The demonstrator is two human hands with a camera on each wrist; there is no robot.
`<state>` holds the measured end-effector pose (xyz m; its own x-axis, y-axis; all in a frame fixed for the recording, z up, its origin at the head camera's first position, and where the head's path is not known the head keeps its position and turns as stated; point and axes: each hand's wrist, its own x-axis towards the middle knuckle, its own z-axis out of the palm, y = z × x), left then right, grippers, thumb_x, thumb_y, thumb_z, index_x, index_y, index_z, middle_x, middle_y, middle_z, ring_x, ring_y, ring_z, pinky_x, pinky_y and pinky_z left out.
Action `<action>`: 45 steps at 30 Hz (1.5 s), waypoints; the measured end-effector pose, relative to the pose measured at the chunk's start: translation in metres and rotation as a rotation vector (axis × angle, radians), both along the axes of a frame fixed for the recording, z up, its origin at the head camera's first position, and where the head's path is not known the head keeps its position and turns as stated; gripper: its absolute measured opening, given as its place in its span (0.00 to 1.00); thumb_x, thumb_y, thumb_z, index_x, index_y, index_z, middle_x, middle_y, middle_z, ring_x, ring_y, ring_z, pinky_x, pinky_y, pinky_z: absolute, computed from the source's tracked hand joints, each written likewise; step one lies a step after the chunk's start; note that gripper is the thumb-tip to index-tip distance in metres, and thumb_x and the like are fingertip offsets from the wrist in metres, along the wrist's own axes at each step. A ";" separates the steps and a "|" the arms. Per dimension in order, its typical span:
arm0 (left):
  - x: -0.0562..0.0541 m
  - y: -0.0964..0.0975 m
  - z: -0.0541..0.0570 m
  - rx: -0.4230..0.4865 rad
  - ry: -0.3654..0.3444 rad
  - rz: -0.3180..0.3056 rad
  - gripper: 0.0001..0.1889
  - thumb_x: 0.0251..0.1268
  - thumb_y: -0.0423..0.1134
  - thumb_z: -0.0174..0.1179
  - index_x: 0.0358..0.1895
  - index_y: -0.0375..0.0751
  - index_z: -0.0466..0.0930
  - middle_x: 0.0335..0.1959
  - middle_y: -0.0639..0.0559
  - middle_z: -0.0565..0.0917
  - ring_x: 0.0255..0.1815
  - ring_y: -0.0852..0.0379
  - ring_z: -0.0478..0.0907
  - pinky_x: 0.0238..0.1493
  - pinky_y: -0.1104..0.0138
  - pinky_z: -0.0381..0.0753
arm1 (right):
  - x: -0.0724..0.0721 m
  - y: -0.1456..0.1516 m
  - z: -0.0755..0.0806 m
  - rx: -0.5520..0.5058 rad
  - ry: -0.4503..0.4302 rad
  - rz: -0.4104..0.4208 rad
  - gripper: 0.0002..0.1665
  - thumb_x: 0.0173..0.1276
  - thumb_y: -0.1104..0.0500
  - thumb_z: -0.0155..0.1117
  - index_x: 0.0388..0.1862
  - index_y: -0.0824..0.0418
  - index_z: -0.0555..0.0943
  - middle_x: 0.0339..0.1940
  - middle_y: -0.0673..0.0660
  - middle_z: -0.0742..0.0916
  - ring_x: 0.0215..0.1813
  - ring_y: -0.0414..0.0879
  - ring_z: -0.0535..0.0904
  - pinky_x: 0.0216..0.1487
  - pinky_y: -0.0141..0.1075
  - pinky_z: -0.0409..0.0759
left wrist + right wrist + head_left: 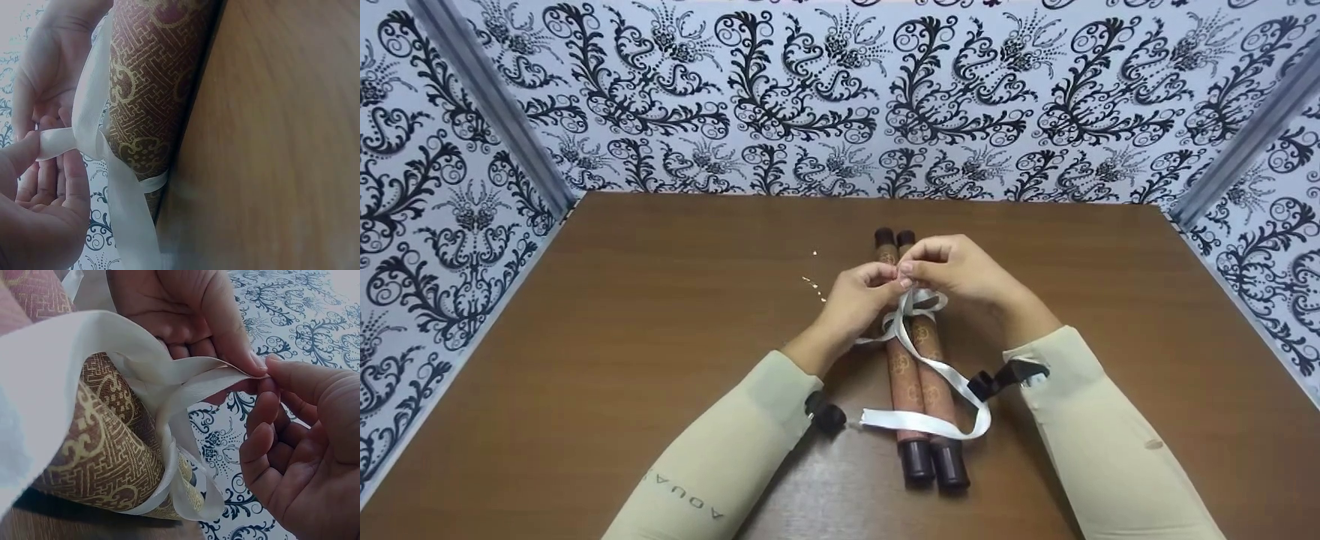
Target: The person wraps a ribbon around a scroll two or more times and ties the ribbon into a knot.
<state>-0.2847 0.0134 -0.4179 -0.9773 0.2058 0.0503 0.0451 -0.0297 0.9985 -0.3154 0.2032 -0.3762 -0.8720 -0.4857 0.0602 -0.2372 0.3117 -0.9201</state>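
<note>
Two brown-red rolls with gold patterns and dark end caps lie side by side on the table, like a rolled scroll. A white ribbon goes around them, knotted near their far half, with a loop at the knot. Above the knot, my left hand pinches a folded part of the ribbon between thumb and fingers. My right hand meets it there, thumb and index finger pinching the fold's tip in the right wrist view. One long ribbon tail trails over the near part of the rolls.
The brown wooden table reaches back to a wall with black scroll print, and similar side panels flank it. Small pale flecks show on the tabletop left of the rolls. A black wrist camera sits by the left sleeve.
</note>
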 end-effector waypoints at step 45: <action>0.001 0.004 -0.004 0.204 -0.129 -0.010 0.06 0.75 0.33 0.61 0.47 0.33 0.82 0.39 0.48 0.88 0.34 0.61 0.84 0.42 0.70 0.84 | 0.049 0.064 0.001 0.477 -0.029 0.190 0.08 0.77 0.61 0.61 0.46 0.65 0.84 0.35 0.59 0.87 0.33 0.42 0.81 0.37 0.34 0.83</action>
<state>-0.2836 0.0177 -0.4219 -0.9764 0.2135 -0.0334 -0.0837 -0.2314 0.9692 -0.2663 0.2674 -0.3751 -0.7638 -0.6031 -0.2297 -0.3070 0.6526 -0.6927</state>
